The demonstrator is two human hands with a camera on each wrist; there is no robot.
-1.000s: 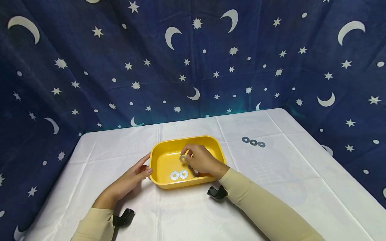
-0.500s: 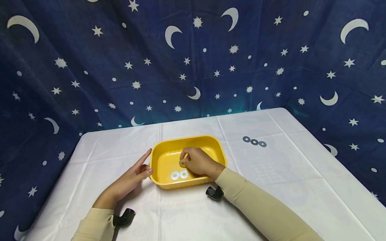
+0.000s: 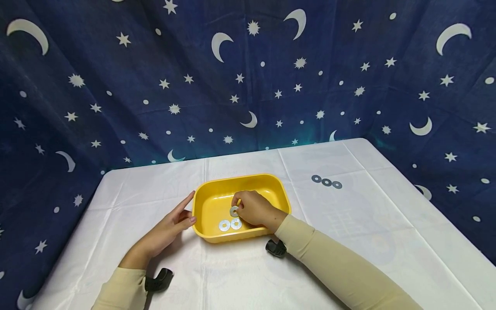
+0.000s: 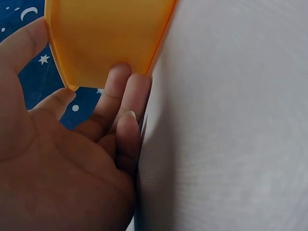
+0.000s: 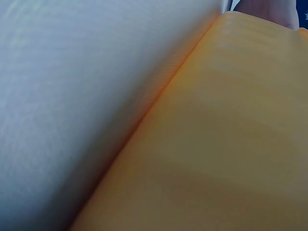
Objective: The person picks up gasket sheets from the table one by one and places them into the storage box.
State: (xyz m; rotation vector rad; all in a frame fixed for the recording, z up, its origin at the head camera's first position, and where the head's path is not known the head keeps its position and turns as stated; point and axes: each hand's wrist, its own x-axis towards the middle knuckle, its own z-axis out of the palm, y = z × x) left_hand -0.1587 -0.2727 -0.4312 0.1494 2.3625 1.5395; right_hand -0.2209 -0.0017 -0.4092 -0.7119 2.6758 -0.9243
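My right hand (image 3: 257, 210) reaches into the yellow tray (image 3: 201, 233) and pinches a flat metal washer (image 3: 233, 212) by its edge, low above the tray floor. Just in front of it, two more washers lie flat side by side, the left washer (image 3: 220, 226) and the right washer (image 3: 238, 224). Whatever lies beneath the right palm is hidden. Against the tray's left end rests my left hand (image 3: 162, 232), thumb and fingers spread and touching the rim and outer wall. In the left wrist view its fingertips lie along the tray wall (image 4: 103, 43). The right wrist view shows mostly the tray's outside (image 5: 221, 139).
On the white-covered table (image 3: 348, 241), three grey washers (image 3: 327, 182) lie in a touching row to the right of the tray. A dark blue curtain (image 3: 248, 86) with moons and stars surrounds the back and sides.
My right hand has lowered the pinched washer toward the tray floor, close behind the two lying there. Dark items seen under the palm earlier are now covered. The left hand stays put.
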